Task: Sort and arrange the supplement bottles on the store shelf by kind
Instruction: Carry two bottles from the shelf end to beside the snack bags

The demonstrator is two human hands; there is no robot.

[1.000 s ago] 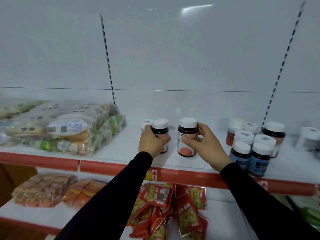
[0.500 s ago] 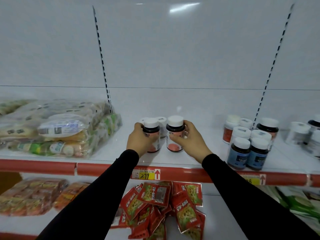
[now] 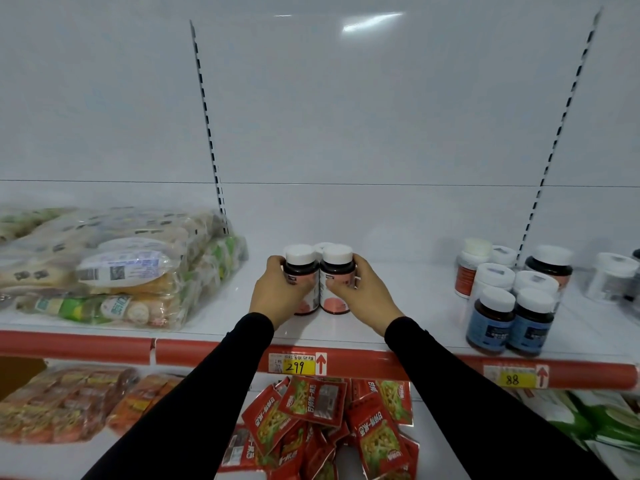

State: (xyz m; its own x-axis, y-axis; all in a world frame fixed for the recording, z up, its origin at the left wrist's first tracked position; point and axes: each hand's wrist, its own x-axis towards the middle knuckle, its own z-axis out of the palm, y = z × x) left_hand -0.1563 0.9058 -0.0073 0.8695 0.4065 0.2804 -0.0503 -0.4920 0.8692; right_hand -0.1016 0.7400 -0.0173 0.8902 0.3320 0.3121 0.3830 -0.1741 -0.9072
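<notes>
At the centre of the frame, the left hand (image 3: 277, 296) and right hand (image 3: 360, 296) each grip a pink-labelled bottle (image 3: 302, 278), evidently pressing the pair (image 3: 337, 280) together as one kind on the shelf (image 3: 415, 306), above a tag (image 3: 298, 364) reading 299.

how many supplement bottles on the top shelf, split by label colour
pink-label bottles: 3
blue-label bottles: 2
red-label bottle: 1
bottles with label hidden or unclear: 5
total: 11, leaving out the cut-off bottle at the right edge
</notes>
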